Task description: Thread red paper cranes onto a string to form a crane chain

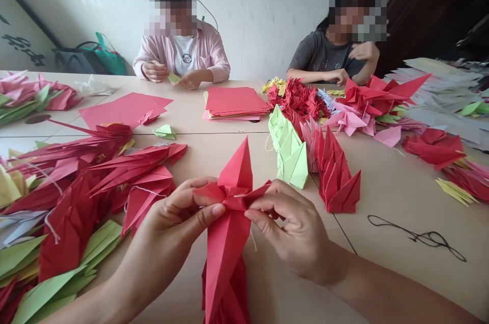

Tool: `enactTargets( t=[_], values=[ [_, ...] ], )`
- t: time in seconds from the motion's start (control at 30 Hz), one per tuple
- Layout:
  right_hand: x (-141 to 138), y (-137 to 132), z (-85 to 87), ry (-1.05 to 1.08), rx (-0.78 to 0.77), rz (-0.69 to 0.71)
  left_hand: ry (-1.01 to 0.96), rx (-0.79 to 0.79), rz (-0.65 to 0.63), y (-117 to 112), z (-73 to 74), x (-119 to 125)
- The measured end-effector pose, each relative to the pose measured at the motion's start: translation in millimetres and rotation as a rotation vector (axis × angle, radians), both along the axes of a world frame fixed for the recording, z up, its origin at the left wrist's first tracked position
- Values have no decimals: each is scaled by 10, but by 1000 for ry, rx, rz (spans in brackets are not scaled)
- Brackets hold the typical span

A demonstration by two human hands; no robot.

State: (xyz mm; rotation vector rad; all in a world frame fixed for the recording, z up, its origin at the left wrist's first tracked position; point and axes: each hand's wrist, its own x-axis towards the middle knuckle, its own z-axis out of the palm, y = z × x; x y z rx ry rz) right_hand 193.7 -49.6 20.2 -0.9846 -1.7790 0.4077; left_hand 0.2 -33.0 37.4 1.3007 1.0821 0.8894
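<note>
A red folded paper piece with pointed arms, an origami shape, is held up in front of me. My left hand pinches its left arm near the middle, thumb on the front. With thumb and fingers, my right hand grips its right arm. A pale thread end hangs beside the piece, under my right thumb. Below and behind it, more red folded paper shows, partly hidden. Beyond my right hand stand a string of light green folded pieces and a red folded stack.
Stacks of folded paper cover the table's left side. A pile of red sheets lies at the centre back. Folded cranes and a black cord are to the right. Two people sit across; one holds a green paper.
</note>
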Motion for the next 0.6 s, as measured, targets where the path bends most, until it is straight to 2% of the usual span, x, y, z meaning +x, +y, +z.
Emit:
enactTargets(
  t=[0.1, 0.23, 0.4, 0.6],
  values=[
    [9, 7, -2, -18, 60, 5, -47, -39, 0, -13, -5, -1],
    [10, -27, 8, -157, 194, -21, -118, -162, -71, -50, 53, 50],
    [-16, -106, 17, -345, 380, -98, -89, -111, -57, -105, 91, 127],
    [-33, -107, 20, -424, 429, -87, -61, -161, -49, -129, 14, 94]
  ],
)
